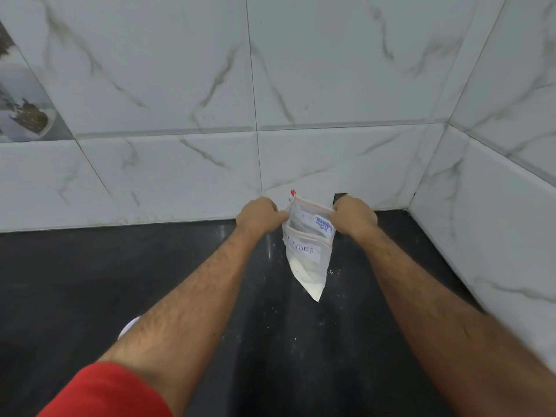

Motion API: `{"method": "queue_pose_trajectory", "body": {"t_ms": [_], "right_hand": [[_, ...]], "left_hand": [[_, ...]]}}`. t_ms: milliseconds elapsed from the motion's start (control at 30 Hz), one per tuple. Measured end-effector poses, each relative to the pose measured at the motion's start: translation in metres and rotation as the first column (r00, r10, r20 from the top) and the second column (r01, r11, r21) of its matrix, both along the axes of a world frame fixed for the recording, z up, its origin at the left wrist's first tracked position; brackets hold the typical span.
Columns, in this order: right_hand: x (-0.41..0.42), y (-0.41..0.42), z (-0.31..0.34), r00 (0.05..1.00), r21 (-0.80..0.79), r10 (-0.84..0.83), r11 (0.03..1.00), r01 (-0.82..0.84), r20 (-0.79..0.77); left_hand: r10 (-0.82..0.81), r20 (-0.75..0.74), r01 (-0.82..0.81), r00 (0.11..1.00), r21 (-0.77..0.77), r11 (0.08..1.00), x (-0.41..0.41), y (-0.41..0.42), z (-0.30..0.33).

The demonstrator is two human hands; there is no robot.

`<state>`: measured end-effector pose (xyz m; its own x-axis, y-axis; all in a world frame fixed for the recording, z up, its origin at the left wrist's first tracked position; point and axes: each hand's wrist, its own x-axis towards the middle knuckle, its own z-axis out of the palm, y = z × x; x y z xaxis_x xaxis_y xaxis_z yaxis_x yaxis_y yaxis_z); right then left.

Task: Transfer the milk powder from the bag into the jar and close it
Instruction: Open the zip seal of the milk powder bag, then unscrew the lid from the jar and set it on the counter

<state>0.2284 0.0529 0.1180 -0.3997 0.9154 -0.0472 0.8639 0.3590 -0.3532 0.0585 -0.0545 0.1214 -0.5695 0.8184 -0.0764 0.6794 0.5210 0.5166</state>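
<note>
Milk powder (310, 279) sits as a white heap in the lower corner of a clear zip bag (307, 260), which we hold up in the middle of the frame, above the dark counter (90, 281). Our left hand (258, 215) pinches the left edge of the bag's mouth, fingers curled tight on the plastic. Our right hand (356, 216) pinches the right edge the same way, and between the two hands the top of the bag gapes, its red-lined zip strip (313, 203) split into a far lip and a near lip. A white label (304, 250) on the near face carries handwritten letters that we can read only in part. Blue print shows on the far wall of the bag near our right hand. The bag hangs tilted, its lowest corner pointing down and a little to the right, clear of the counter as far as we can tell.

White specks (332, 271) lie scattered on the counter just right of the bag. At lower left, a small white rounded thing (129, 326) peeks out from behind our left forearm; we cannot tell what it is. A red sleeve (105, 392) covers our left upper arm at the bottom left corner. Marbled white wall tiles (180, 85) fill the upper half of the frame and run down the right side.
</note>
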Motion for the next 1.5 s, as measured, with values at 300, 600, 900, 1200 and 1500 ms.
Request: {"method": "queue_pose_trajectory", "body": {"t_ms": [300, 600, 900, 1200, 1500], "right_hand": [[0.006, -0.010, 0.004, 0.997, -0.074, 0.034, 0.996, -0.039, -0.072], [0.005, -0.025, 0.010, 0.956, -0.120, 0.065, 0.987, -0.103, -0.286], [0.014, -0.034, 0.007, 0.926, 0.012, -0.021, 1.000, 0.028, -0.378], [-0.024, -0.097, 0.022, 0.856, 0.278, 0.216, 0.957, -0.089, -0.471], [-0.097, -0.186, -0.039, 0.821, 0.015, 0.316, 0.936, -0.351, -0.476]], "left_hand": [[-0.028, -0.014, 0.028, 1.000, -0.008, 1.000, 0.005, -0.007, -0.002], [-0.029, -0.020, 0.030, 0.999, 0.057, 0.998, 0.016, -0.025, -0.002], [-0.039, 0.062, 0.031, 0.997, 0.137, 0.990, 0.006, -0.050, -0.008], [-0.112, 0.119, 0.084, 0.987, 0.219, 0.972, -0.019, -0.091, -0.008], [0.008, 0.178, -0.040, 0.984, 0.173, 0.984, -0.105, -0.217, -0.033]]}}
